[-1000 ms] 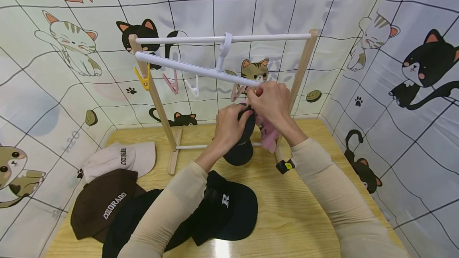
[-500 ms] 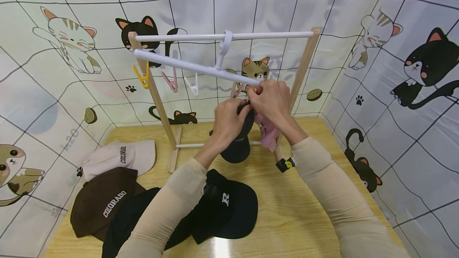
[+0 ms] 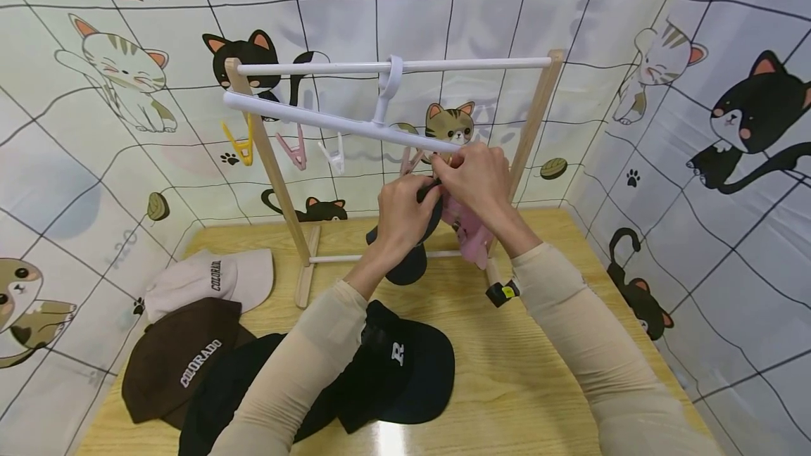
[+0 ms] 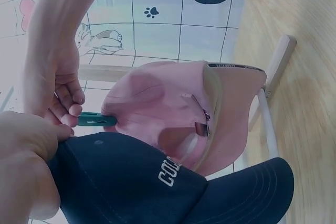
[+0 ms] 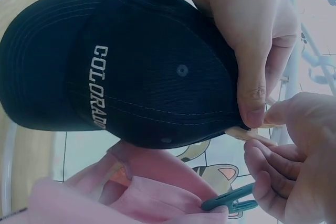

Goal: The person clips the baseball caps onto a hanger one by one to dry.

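My left hand point(image 3: 405, 211) pinches the crown of a dark navy cap point(image 5: 131, 66) lettered COLORADO, between thumb and fingers. The cap hangs brim down below a white hanger point(image 3: 304, 117). My right hand point(image 3: 476, 178) is at the hanger's right end and pinches a light pinkish clothespin point(image 5: 252, 136) whose tip meets the cap's top edge. Whether the clip bites the cloth is not clear. Behind the navy cap, a pink cap point(image 4: 163, 100) hangs from a green clothespin point(image 4: 94, 119), close to my right fingers.
A wooden rack with a white rail point(image 3: 329, 69) bears the hanger. Yellow point(image 3: 241, 143), pink point(image 3: 293, 148) and white clothespins point(image 3: 332, 153) dangle at left. On the table lie a pale cap point(image 3: 209, 280), a brown cap point(image 3: 184, 357) and black caps point(image 3: 405, 371).
The navy cap has shifted left and slightly up in my left hand. The hanger and its dangling clothespins have moved a little left. My right hand has stayed nearly in place.
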`<move>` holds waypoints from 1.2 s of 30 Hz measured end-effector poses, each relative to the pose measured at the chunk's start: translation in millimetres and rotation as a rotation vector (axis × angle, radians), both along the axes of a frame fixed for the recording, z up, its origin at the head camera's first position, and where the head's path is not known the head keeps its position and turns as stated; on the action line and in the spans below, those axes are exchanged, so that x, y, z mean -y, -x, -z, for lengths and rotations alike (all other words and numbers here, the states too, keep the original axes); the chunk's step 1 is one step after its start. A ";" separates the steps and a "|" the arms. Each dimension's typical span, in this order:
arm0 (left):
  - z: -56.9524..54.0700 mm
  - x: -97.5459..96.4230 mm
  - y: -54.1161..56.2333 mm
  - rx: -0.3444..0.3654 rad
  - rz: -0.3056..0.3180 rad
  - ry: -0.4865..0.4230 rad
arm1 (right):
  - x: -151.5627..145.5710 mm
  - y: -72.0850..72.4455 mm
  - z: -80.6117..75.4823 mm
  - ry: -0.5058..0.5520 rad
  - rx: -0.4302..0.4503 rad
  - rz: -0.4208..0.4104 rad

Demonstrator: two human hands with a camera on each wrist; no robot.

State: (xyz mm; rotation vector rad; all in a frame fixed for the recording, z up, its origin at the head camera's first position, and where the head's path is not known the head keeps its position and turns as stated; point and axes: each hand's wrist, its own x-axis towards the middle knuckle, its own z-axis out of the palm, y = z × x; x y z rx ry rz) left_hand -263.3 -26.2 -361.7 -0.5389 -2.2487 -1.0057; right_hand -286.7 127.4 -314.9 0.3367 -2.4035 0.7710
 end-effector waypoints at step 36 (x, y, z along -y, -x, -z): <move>5.5 14.9 1.2 0.035 0.022 -0.015 | -11.3 -13.7 4.9 0.056 0.099 -0.083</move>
